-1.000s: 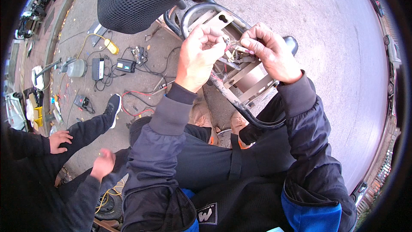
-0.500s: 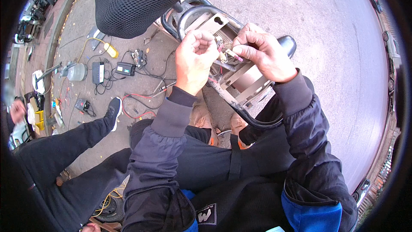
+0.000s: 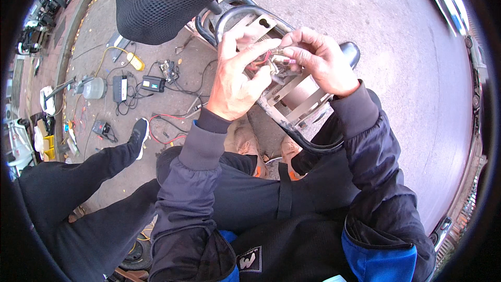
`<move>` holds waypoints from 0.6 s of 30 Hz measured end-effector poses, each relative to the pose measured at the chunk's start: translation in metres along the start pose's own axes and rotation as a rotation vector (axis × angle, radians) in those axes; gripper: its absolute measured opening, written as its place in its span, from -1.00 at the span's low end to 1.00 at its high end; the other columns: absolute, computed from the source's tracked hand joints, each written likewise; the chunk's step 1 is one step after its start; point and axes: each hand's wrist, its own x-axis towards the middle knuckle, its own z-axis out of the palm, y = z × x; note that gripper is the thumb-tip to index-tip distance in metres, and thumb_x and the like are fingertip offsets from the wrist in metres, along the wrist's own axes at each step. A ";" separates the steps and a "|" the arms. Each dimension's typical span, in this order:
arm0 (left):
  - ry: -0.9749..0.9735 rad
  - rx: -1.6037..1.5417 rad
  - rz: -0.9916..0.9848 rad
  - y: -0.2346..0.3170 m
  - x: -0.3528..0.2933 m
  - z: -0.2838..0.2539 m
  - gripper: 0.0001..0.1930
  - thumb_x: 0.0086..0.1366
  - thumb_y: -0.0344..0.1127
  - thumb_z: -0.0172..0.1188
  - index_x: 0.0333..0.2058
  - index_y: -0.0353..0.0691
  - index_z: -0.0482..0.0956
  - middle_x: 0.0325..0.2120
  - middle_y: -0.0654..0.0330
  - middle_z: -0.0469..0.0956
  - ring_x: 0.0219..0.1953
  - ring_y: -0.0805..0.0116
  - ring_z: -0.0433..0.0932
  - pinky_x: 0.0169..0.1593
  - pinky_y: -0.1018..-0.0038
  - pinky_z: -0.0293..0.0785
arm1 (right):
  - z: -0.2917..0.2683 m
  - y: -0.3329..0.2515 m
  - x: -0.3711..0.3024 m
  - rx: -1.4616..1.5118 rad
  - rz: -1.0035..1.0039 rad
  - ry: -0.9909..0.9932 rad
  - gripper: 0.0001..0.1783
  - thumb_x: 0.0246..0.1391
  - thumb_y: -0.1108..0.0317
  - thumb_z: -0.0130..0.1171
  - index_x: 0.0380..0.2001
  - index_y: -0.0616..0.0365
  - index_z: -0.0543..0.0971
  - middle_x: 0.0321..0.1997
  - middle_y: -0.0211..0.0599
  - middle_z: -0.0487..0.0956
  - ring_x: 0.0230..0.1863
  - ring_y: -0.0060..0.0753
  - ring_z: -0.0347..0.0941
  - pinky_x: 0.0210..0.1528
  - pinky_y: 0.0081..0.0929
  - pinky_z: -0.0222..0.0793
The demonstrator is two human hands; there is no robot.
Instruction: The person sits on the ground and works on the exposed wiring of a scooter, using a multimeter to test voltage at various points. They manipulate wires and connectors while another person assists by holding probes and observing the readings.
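Currently, my head camera looks down on grey paving (image 3: pixel 386 36) that fills most of the view. At its upper right edge, a white vehicle (image 3: pixel 443 0) has just come into sight. Below, the wearer sits with black-trousered legs apart, facing a black tubular metal frame (image 3: pixel 305 143) with pale crossbars. A rounded pad covered in black mesh (image 3: pixel 172 5) hangs over the frame's upper left. Beside the wearer, on the left, I see a second person's black-trousered leg (image 3: pixel 73 175); the hand that showed at the far left half a second ago is gone from view. On the ground beyond lie two black rectangular electrical boxes (image 3: pixel 153 83) with tangled leads.

Both of the wearer's bare hands are above the frame. The left hand (image 3: pixel 237 78) has changed most: its fingertips, bunched a moment ago, are now spread, the index finger reaching across toward the right hand, the thumb lower. The right hand (image 3: pixel 321 62) has thumb and index finger close together, pinching at the wiring; which strand, I cannot tell.

Between the hands, over the frame, is a bundle of thin red and pale wires (image 3: pixel 258 64). More red shows now. I judge that both hands are working one spot, with the left making room around the strands.
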 end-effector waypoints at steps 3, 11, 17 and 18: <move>-0.004 0.072 0.092 0.004 0.006 0.000 -0.53 0.21 -0.47 0.28 0.14 -0.20 0.62 0.15 0.06 0.50 0.12 0.26 0.55 0.12 0.34 0.53 | -0.004 0.002 0.000 -0.004 -0.003 0.008 -0.85 0.42 0.44 0.15 -0.04 0.21 0.61 -0.24 -0.50 0.63 -0.32 -0.71 0.47 -0.21 -0.64 0.47; 0.021 0.006 -0.072 0.013 0.018 0.010 -0.75 0.32 -0.35 0.36 -0.07 -0.30 0.69 -0.10 0.16 0.66 -0.15 0.41 0.63 -0.01 0.47 0.54 | -0.004 0.003 0.005 0.097 -0.012 0.006 -0.79 0.41 0.44 0.13 0.03 0.21 0.61 -0.23 -0.51 0.63 -0.29 -0.72 0.50 -0.16 -0.64 0.49; 0.047 -0.219 -0.230 0.007 0.022 0.013 -0.70 0.43 -0.23 0.33 -0.04 -0.35 0.74 -0.16 0.20 0.72 -0.15 0.49 0.65 -0.01 0.50 0.55 | 0.003 0.000 0.008 0.011 -0.076 0.070 -0.76 0.40 0.32 0.21 0.01 0.20 0.66 -0.22 -0.51 0.64 -0.25 -0.72 0.48 -0.10 -0.64 0.45; 0.027 -0.221 -0.226 0.004 0.022 0.013 -0.70 0.43 -0.24 0.32 -0.03 -0.35 0.74 -0.15 0.20 0.72 -0.14 0.49 0.64 -0.01 0.50 0.55 | 0.004 0.001 0.009 0.029 -0.052 0.084 -0.77 0.40 0.29 0.22 -0.03 0.19 0.67 -0.23 -0.51 0.64 -0.25 -0.72 0.47 -0.11 -0.65 0.43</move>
